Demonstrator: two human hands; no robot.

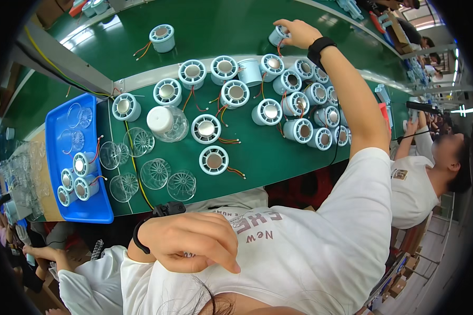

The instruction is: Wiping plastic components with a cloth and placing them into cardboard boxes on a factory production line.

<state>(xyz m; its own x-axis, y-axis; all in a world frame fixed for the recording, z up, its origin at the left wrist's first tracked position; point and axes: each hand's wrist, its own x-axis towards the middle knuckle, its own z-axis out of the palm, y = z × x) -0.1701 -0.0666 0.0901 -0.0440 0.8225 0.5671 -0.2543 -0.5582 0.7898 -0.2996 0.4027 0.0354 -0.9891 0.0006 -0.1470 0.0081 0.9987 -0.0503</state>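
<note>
My right hand (298, 34) reaches to the far side of the bench, its fingers closed round a light blue round housing with wires (276, 37). My left hand (194, 242) hovers before my shirt, fingers loosely curled together, with nothing visible in it. On the green bench (257, 157) stand several similar housings, with slotted rims, silver disc centres and red-orange wires; one housing (214, 160) is at the near edge. Left of them, a clear jar with a white cap (162, 119) is close to several clear ribbed cups (155, 174).
A blue tray (101, 206) at the left carries several housings and clear cups. More clear plastic pieces (23, 168) are piled beyond it. A metal rail (147, 77) runs along the bench, with one housing (162, 38) behind it. Other people are on both sides.
</note>
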